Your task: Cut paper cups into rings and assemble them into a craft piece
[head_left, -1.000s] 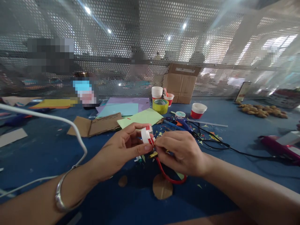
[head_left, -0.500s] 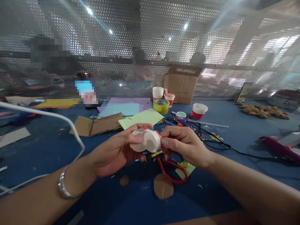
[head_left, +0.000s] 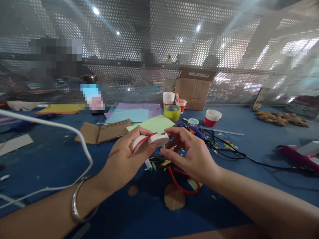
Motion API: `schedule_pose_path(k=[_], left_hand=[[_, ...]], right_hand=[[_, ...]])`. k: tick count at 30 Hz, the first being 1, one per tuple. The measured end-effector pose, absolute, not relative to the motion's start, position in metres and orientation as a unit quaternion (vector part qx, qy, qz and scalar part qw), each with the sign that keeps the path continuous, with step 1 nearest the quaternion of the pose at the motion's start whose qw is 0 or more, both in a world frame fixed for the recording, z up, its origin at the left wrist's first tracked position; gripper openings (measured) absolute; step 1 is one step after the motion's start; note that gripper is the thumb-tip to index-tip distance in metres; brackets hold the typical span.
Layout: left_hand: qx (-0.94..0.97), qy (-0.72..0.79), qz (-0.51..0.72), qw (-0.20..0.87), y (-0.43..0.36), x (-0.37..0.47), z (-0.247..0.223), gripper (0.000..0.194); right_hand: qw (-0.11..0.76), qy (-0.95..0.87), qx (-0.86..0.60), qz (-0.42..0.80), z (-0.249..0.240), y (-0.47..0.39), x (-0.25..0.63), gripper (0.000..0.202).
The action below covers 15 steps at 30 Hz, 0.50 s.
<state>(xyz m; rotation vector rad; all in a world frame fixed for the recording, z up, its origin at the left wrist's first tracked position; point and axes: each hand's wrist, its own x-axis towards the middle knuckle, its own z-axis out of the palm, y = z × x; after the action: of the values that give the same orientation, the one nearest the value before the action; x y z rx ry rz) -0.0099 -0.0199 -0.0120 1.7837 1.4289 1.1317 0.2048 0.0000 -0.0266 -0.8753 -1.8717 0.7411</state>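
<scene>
Between the fingers and thumb of my left hand (head_left: 124,159) is a white paper-cup piece with red edging (head_left: 159,140), made of two short rounded sections side by side. My right hand (head_left: 193,154) is at its right end, fingers curved and thumb apart from them. Whether the right fingertips touch the white rim cannot be made out. Below the hands lie red-handled scissors (head_left: 184,191), their blades partly hidden. A large cardboard disc (head_left: 174,198) and a small cardboard disc (head_left: 133,190) rest on the blue table nearer to me.
Behind my hands are green paper (head_left: 157,124), folded cardboard (head_left: 112,132), yellow tape (head_left: 171,113) and paper cups (head_left: 212,118). A black cable (head_left: 264,166) runs right to a purple glue gun (head_left: 294,157). A white cable (head_left: 59,123) curves at left. A perforated screen (head_left: 124,49) stands behind.
The cup piece has turned, so its red edging now shows along the top and left. My left hand has rolled over it, and my right fingers have opened from their pinch.
</scene>
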Motion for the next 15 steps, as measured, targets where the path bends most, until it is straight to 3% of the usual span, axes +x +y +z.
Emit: schedule_pose_path(k=[6, 15], left_hand=[[0.762, 0.492, 0.412, 0.085, -0.026, -0.002, -0.016, 0.014], [0.807, 0.455, 0.376, 0.021, -0.028, -0.003, -0.025, 0.023]], right_hand=[[0.49, -0.762, -0.35, 0.238, -0.033, -0.003, 0.197, 0.051], [0.534, -0.732, -0.319, 0.278, -0.04, -0.003, 0.194, 0.055]])
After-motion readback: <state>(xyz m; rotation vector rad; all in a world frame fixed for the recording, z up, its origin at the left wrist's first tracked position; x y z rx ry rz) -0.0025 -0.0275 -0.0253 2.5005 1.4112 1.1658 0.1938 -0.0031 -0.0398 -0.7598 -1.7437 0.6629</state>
